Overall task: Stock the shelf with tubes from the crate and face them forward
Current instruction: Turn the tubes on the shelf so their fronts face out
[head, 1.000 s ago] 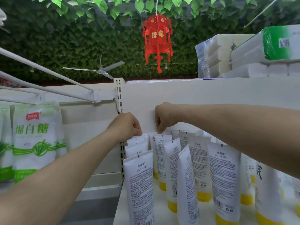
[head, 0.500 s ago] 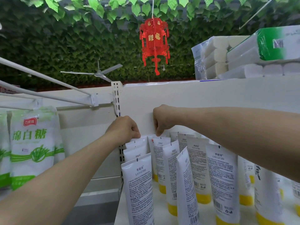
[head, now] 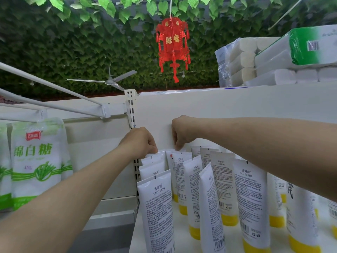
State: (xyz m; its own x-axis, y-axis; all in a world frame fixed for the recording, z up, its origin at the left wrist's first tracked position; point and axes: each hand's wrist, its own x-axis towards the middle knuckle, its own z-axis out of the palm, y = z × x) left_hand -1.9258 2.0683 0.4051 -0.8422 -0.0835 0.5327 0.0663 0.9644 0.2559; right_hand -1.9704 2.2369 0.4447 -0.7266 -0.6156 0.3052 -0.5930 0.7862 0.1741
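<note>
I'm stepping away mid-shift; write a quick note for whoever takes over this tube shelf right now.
Left hand pinches the top of the leftmost row's back tube.
Right hand pinches the next row's back tube.
Done: several rows of tubes stand cap-down on the shelf.
Left: many show their barcode side toward the camera; crate out of view.

Both bare forearms reach forward and angle slightly inward. The left hand (head: 140,141) is knuckles-up, its curled fingers pinching the top edge of the back-left tube (head: 155,155). The right hand (head: 182,132) bends down at the wrist, its curled fingertips (head: 177,148) nipping the top of the neighbouring rear tube (head: 169,159).
</note>
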